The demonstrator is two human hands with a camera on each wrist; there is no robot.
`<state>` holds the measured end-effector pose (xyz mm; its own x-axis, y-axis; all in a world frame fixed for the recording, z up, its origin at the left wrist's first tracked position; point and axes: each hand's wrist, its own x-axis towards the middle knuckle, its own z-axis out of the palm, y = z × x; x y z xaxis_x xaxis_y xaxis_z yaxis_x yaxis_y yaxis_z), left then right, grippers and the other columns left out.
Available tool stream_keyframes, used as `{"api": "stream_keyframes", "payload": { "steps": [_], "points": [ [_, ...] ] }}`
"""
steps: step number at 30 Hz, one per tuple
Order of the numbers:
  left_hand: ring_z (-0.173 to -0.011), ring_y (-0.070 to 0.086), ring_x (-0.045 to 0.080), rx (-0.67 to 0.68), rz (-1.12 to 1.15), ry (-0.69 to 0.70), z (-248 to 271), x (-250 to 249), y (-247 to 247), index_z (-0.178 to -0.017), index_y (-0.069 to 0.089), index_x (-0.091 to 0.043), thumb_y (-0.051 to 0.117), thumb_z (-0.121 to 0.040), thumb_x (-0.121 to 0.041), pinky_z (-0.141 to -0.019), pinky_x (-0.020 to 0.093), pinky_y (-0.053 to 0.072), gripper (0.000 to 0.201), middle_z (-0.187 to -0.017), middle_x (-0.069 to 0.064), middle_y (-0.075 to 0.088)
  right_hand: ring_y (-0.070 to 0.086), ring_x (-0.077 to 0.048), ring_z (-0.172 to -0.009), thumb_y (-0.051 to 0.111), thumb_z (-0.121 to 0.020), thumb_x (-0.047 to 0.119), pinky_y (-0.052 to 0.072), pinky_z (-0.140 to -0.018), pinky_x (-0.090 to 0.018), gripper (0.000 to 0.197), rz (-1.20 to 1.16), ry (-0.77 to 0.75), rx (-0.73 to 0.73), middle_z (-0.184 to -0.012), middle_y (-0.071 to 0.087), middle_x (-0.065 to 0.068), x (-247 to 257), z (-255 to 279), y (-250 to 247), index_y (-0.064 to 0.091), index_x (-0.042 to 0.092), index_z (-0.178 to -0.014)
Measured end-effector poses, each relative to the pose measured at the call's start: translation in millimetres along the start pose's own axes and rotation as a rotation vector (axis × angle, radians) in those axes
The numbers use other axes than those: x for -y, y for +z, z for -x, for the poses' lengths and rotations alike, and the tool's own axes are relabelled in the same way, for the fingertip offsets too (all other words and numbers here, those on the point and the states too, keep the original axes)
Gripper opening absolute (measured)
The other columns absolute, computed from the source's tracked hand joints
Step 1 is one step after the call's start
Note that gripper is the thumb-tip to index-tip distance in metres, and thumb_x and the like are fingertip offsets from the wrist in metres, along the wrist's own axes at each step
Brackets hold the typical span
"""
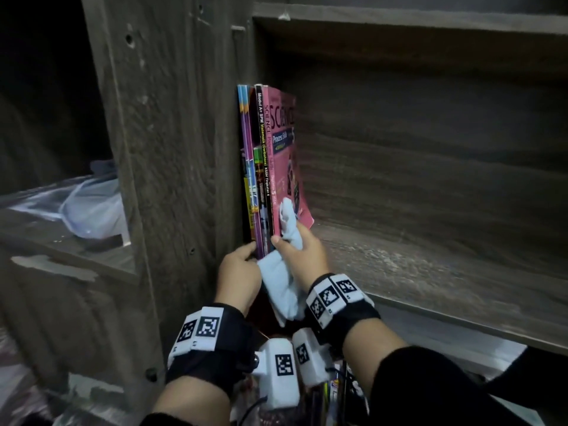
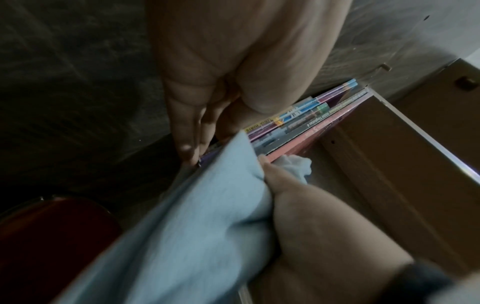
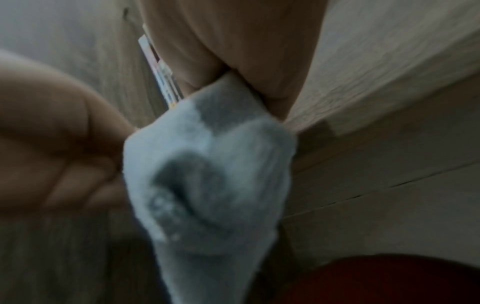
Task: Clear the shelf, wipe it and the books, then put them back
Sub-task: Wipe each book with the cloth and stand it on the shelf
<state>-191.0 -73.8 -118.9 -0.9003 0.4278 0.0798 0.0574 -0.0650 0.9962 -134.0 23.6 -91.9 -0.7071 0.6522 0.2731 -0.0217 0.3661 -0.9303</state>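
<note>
Seemingly near the end: books (image 1: 264, 167) upright at the left end of the otherwise bare shelf (image 1: 430, 272), left hand (image 1: 239, 272) gripping their lower edge, right hand (image 1: 302, 253) clutching the cloth (image 1: 284, 290) against the pink cover.

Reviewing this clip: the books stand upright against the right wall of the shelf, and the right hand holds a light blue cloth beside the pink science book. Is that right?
Not quite. The books stand upright against the left wall of the shelf, not the right, as the head view shows. The rest holds: the right hand holds the light blue cloth beside the pink science book.
</note>
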Motion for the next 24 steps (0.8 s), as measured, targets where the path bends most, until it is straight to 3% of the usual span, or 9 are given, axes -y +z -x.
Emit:
{"api": "stream_keyframes", "payload": {
  "steps": [3,5,8,10,15,17,19,22,24],
  "points": [
    [-0.076,0.066,0.025,-0.024,-0.056,-0.056,-3,4,-2,-0.066,0.076,-0.029,0.054,-0.084,0.005,-0.080,0.038,0.054,0.045,-0.077,0.007,0.074,0.065,-0.015,-0.100,0.067,-0.086,0.017,0.051,-0.094,-0.042,0.035,-0.007,0.019,0.018,-0.106,0.071,0.003,-12,19,-8,0.063,0.025,-0.121],
    [-0.066,0.062,0.026,-0.045,-0.146,-0.097,-2,8,-4,-0.055,0.073,-0.028,0.052,-0.080,-0.001,-0.072,0.038,0.053,0.041,-0.059,0.006,0.066,0.066,-0.012,-0.099,0.069,-0.086,0.014,0.052,-0.092,-0.038,0.035,-0.053,0.035,0.052,-0.104,0.071,0.005,-17,37,-16,0.064,0.024,-0.119],
    [-0.064,0.062,0.032,-0.002,-0.302,-0.127,2,12,-6,-0.060,0.063,-0.004,0.048,-0.069,-0.017,-0.073,0.052,0.055,0.021,-0.066,0.023,0.064,0.064,0.005,-0.088,0.068,-0.085,0.002,0.049,-0.076,-0.012,0.036,-0.109,0.065,0.076,-0.100,0.070,0.014,-22,73,-43,0.063,0.021,-0.116],
    [-0.069,0.065,0.032,0.067,-0.418,-0.134,7,13,-3,-0.064,0.063,-0.008,0.050,-0.075,-0.018,-0.076,0.052,0.055,0.019,-0.074,0.020,0.068,0.063,0.010,-0.085,0.066,-0.084,-0.003,0.046,-0.073,-0.007,0.036,-0.105,0.101,0.072,-0.098,0.069,0.018,-32,102,-69,0.063,0.019,-0.113],
    [-0.093,0.068,0.036,0.176,-0.638,-0.108,28,8,15,-0.076,0.068,-0.013,0.053,-0.086,-0.020,-0.086,0.044,0.055,0.019,-0.094,0.016,0.072,0.061,0.006,-0.101,0.063,-0.088,0.004,0.050,-0.078,-0.012,0.034,-0.053,0.262,0.006,-0.113,0.065,0.015,-63,169,-138,0.061,0.023,-0.117],
    [-0.098,0.066,0.033,0.258,-0.814,-0.079,42,10,28,-0.092,0.072,-0.012,0.053,-0.090,-0.023,-0.091,0.040,0.053,0.022,-0.102,0.013,0.071,0.058,-0.008,-0.107,0.062,-0.090,0.007,0.047,-0.080,-0.019,0.038,0.002,0.361,-0.028,-0.122,0.060,0.008,-79,193,-161,0.055,0.022,-0.125],
    [-0.106,0.063,0.030,0.335,-1.004,-0.015,59,14,43,-0.105,0.071,-0.012,0.053,-0.091,-0.026,-0.094,0.036,0.049,0.027,-0.112,0.009,0.069,0.057,-0.018,-0.109,0.066,-0.089,0.012,0.043,-0.088,-0.031,0.039,0.127,0.444,-0.085,-0.126,0.062,0.001,-105,211,-179,0.058,0.020,-0.126],
    [-0.108,0.062,0.030,0.450,-1.157,0.022,89,26,67,-0.110,0.068,-0.012,0.050,-0.091,-0.024,-0.092,0.035,0.049,0.029,-0.117,0.008,0.066,0.058,-0.021,-0.101,0.067,-0.087,0.018,0.044,-0.088,-0.031,0.042,0.334,0.550,-0.099,-0.121,0.065,-0.005,-137,232,-190,0.058,0.017,-0.129],
    [-0.107,0.062,0.031,0.502,-1.246,0.036,108,40,81,-0.113,0.065,-0.010,0.047,-0.093,-0.021,-0.088,0.036,0.049,0.029,-0.114,0.009,0.065,0.056,-0.024,-0.111,0.066,-0.087,0.026,0.045,-0.096,-0.033,0.055,0.487,0.578,-0.048,-0.129,0.059,-0.008,-147,243,-189,0.048,0.019,-0.138]
  ]
}}
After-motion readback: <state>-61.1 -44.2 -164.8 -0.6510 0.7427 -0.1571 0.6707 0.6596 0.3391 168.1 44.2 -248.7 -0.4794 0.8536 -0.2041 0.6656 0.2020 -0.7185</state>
